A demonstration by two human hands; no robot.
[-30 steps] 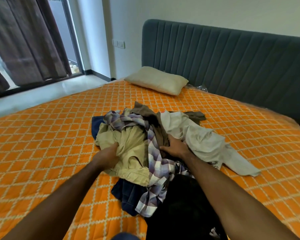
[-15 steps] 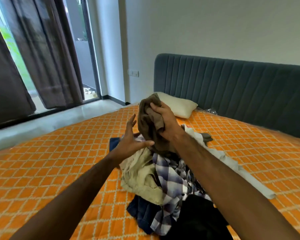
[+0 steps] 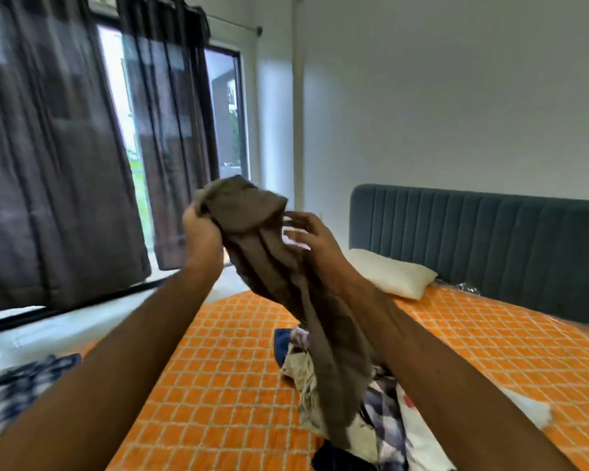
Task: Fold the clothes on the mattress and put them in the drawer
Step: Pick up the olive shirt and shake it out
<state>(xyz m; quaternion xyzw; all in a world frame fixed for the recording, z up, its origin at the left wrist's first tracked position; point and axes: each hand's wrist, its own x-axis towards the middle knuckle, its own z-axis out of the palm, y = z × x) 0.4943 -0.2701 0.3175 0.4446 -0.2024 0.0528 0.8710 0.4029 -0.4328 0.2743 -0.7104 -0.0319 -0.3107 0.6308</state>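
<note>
A brown garment (image 3: pixel 330 362) hangs lifted above the pile of clothes (image 3: pixel 385 423) on the orange quilted mattress (image 3: pixel 218 385). My left hand (image 3: pixel 201 232) grips the garment's bunched top edge at chest height. My right hand (image 3: pixel 317 243) is at the garment's right side with its fingers spread and blurred, touching the cloth. The garment's lower end still trails down onto the pile, which holds a beige, a plaid, a white and a dark blue piece. No drawer is in view.
A cream pillow (image 3: pixel 391 277) lies by the teal padded headboard (image 3: pixel 473 232). Dark curtains (image 3: pixel 48 164) hang over a glass door on the left, above a white floor. A blue patterned cloth (image 3: pixel 14 392) shows at the lower left edge.
The brown garment came up out of the pile in my right hand, then my left hand took its top edge. My right hand let go and spread. The view tilted upward.
</note>
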